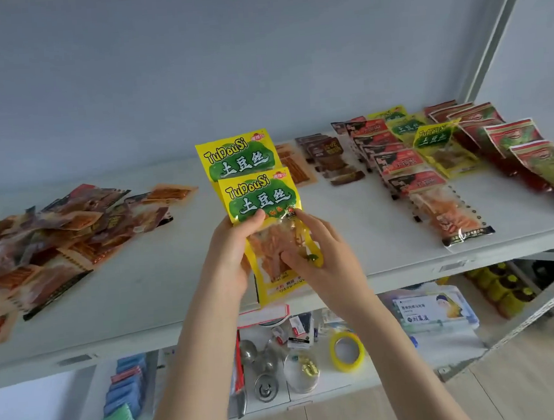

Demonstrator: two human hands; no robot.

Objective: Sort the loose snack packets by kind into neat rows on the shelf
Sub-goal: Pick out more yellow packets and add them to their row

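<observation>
Two yellow-and-green "TuDouSi" packets (258, 194) overlap, held upright above the front middle of the white shelf (162, 283). My left hand (236, 252) grips them from the left, thumb on the front packet. My right hand (321, 256) holds their lower right side, fingers on the clear window. A loose heap of brown and orange packets (51, 238) lies at the left. On the right lie sorted rows: orange packets (295, 166), dark brown packets (331, 160), red-and-black packets (407, 174), yellow packets (435, 143) and red-and-green packets (527, 146).
A white wall stands behind the shelf, and a white upright post (493, 47) rises at the right. The lower shelf holds a yellow tape roll (348, 352), metal pieces (263, 368), blue packs (124, 394) and a printed box (430, 307).
</observation>
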